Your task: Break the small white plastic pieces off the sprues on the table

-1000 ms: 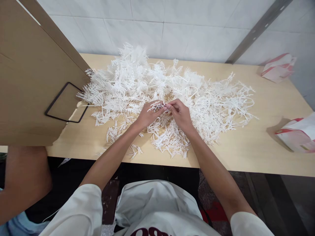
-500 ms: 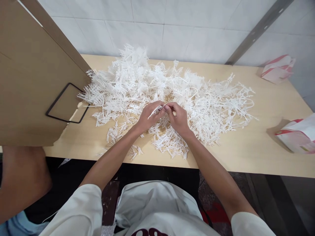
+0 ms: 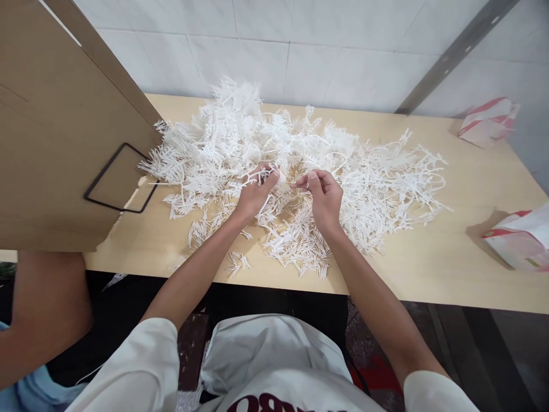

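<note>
White tiled wall behind a pale desk (image 3: 450,252), big heap of white plastic sprues (image 3: 300,154) mid-desk, left hand (image 3: 254,194) pinching a sprue piece (image 3: 258,171), right hand (image 3: 323,197) just beside, fingertips pressed together, can't tell on what.

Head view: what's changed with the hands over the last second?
The hands have parted: left hand keeps its grip on a white plastic piece, right hand drew off right, fingertips pinched. White plastic pile, cardboard panel and table unchanged.
</note>
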Available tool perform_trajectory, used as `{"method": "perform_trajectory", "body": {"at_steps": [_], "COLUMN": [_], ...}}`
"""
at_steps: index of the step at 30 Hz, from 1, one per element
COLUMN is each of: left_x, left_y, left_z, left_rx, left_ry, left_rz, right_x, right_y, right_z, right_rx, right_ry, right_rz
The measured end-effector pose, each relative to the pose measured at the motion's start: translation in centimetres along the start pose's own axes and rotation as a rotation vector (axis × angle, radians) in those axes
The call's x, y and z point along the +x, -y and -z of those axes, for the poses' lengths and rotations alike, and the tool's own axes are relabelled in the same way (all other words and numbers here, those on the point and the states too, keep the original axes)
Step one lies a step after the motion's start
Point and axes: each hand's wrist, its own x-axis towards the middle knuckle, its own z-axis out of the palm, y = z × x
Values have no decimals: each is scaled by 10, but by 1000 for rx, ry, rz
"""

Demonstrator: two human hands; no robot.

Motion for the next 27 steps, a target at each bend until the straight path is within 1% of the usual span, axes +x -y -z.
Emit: {"method": "perform_trajectory", "body": {"at_steps": [3,6,8,9,11,15,17,19,21,23,25,27], "left_x": [-1,-4,-5,-5,-5,-5,-6,-7,-9,-11,-14,-15], "left_y": [-1,-4,-4,-3,-1,3,3,2,0,-3,-5,-8], "left_z": [-1,-2,-2,-2,-1,0,-1,-2,-3,-6,-8,-9], "left_rx": [41,76,106,124,162,215,240,254,232,187,124,72], "left_ry": [82,165,202,216,223,222,259,301,318,318,318,298], "left_rz": [-39,-72,-151,-203,-287,-345,-379,-401,-360,-253,-115,29], "right_x": [3,3,3,3,4,5,4,0,-4,-7,-9,-11], "right_y": [-3,-4,-5,-5,-7,-9,-8,-6,-4,-3,-3,-4], "right_z": [2,1,0,0,0,4,5,4,2,-1,-3,-3], "right_rx": [-25,-67,-73,-68,-48,-60,-151,-271,-350,-380,-398,-388], "right_ry": [39,181,251,263,264,289,248,177,116,68,29,0], "right_rz": [-32,-89,-112,-117,-117,-87,-25,72,182,268,308,295]}}
